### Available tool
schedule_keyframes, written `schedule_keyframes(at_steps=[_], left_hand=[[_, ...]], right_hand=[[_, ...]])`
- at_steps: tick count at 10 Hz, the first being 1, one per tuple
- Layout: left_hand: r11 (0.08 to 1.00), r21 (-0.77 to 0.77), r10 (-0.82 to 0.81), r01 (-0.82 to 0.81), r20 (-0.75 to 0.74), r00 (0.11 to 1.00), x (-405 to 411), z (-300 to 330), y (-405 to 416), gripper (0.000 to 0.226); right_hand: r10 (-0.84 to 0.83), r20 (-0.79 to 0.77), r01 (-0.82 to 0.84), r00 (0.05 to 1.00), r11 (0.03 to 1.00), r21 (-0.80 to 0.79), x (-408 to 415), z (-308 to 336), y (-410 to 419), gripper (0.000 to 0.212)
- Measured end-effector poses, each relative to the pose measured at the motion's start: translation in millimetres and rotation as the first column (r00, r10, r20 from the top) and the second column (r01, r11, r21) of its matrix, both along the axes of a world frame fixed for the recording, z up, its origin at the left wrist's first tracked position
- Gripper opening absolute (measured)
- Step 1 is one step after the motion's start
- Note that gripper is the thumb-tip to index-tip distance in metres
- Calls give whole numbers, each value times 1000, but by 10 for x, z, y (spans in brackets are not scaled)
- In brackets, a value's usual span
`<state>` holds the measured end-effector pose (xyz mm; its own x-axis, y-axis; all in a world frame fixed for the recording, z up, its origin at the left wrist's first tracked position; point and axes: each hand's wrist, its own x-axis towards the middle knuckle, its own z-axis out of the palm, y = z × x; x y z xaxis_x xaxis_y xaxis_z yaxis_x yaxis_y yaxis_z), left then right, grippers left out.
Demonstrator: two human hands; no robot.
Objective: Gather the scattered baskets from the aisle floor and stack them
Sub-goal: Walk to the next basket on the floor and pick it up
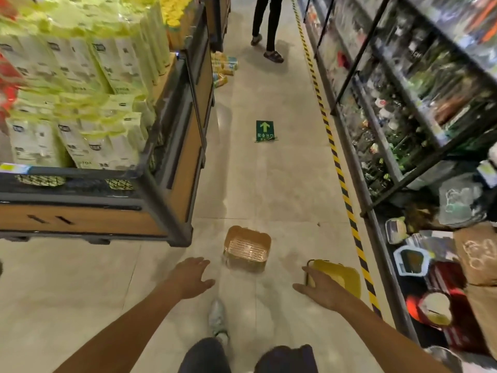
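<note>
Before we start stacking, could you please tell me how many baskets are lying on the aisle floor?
2: a tan basket ahead on the floor, and a yellow basket beside the right hand. Others may be out of view.

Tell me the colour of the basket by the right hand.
Yellow basket, seen in the head view.

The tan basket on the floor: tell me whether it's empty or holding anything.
Empty. The tan basket stands upright on the aisle floor, and its slatted bottom shows bare through the open top.
</note>
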<state>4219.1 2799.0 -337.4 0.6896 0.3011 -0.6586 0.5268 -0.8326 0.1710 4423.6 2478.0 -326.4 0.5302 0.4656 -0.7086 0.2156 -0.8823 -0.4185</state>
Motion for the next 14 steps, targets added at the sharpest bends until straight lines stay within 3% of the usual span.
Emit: schedule_keyframes(at_steps=[2,3,5,7,8,9,10,11,12,13,14], left_hand=[[995,-79,65,-68,-37,997,713,-763,576,80],[991,-91,85,-93,-86,993,995,-1430,738,81],[973,-107,190,-206,-143,971,1542,-3213,907,83],[886,-217,402,-411,-85,912,1857,-5061,923,94],[862,-217,454,-457,-69,889,1906,-5839,1014,110],[835,-252,483,-489,-90,871,1938,-6386,1134,128],[805,-336,525,-488,22,851,1991,-6700,1174,123],[748,-405,605,-526,90,791,1990,-6764,1110,111],[707,-448,652,-548,110,750,1973,-6538,1077,107],[694,-480,655,-536,112,748,1978,-6007,1126,104],[692,-519,654,-502,156,740,2092,-5242,1251,102]], right_hand=[[-122,-130,117,984,992,-47,545,-670,455,103],[-166,-138,154,976,984,-92,856,-1299,635,105],[-150,-179,126,972,983,-135,1361,-3189,949,108],[-245,-265,204,933,964,-172,1514,-5227,1204,137],[-264,-271,238,926,963,-126,1458,-6000,1316,146],[-319,-334,328,887,944,-29,1431,-6480,1460,139],[-282,-336,378,899,886,267,1430,-6663,1669,53],[-478,-400,600,782,753,270,1478,-6650,1755,69],[-494,-506,683,707,663,306,1560,-6480,1764,40],[-495,-558,703,666,667,248,1594,-6127,1673,51],[-462,-550,655,696,722,222,1699,-5443,1774,61]])
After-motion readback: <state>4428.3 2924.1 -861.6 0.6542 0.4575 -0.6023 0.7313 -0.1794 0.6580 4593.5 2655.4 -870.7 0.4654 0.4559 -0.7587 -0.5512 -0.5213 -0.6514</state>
